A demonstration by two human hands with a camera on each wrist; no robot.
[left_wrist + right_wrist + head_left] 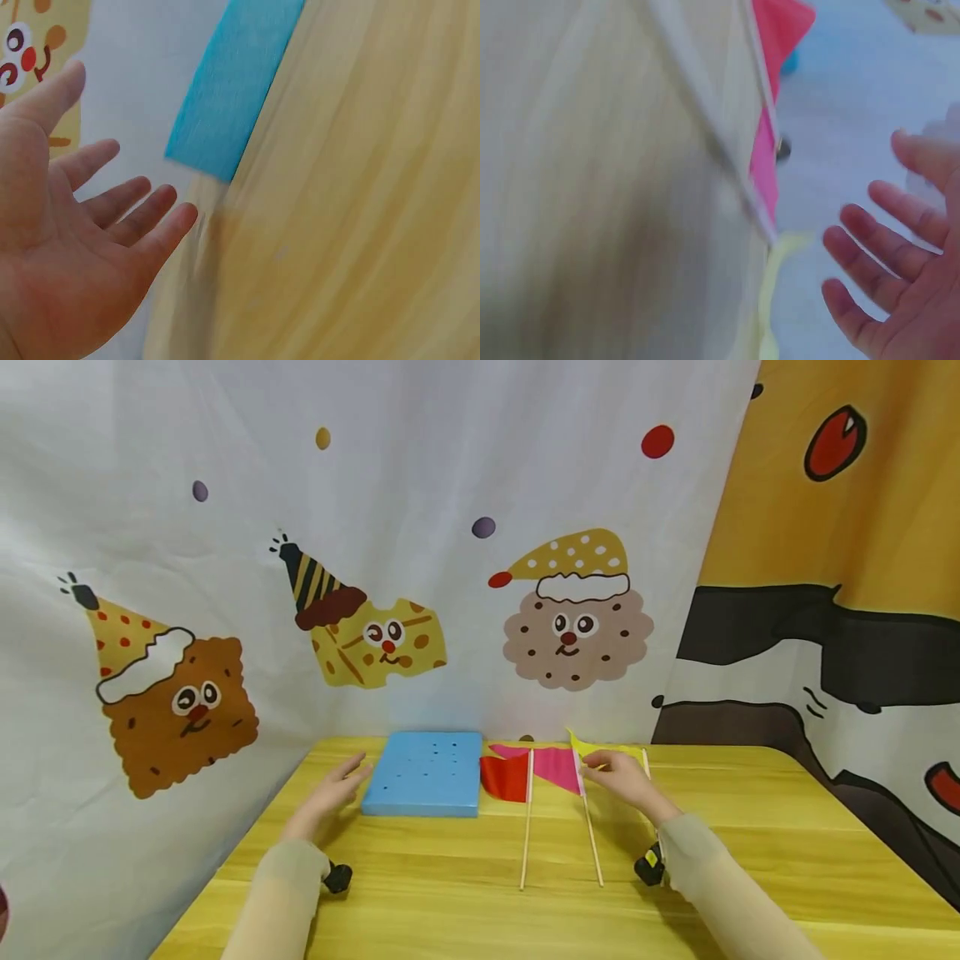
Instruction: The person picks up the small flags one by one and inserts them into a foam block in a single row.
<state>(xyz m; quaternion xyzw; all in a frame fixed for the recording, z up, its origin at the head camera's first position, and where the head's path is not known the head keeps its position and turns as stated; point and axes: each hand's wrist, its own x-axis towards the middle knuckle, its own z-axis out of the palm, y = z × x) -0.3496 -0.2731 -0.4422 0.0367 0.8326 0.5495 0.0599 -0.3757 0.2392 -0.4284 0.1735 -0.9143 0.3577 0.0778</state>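
My left hand (pixel 330 795) hovers at the left side of a flat blue foam block (pixel 423 777) with small dark holes in its top. In the left wrist view its fingers are spread and hold nothing. A red flag (pixel 506 778), a pink flag (pixel 557 768) and a yellow flag (pixel 592 747), each on a thin pale stick, lie side by side to the right of the block. Over the yellow flag, which it partly covers, is my right hand (pixel 624 781). The right wrist view shows those fingers loosely extended, with nothing between them.
Everything lies on a wood-grain table (pixel 420 893). A white curtain (pixel 420 468) printed with cartoon snacks hangs behind the far edge and along the left side. Dark wrist cameras sit under both cuffs.
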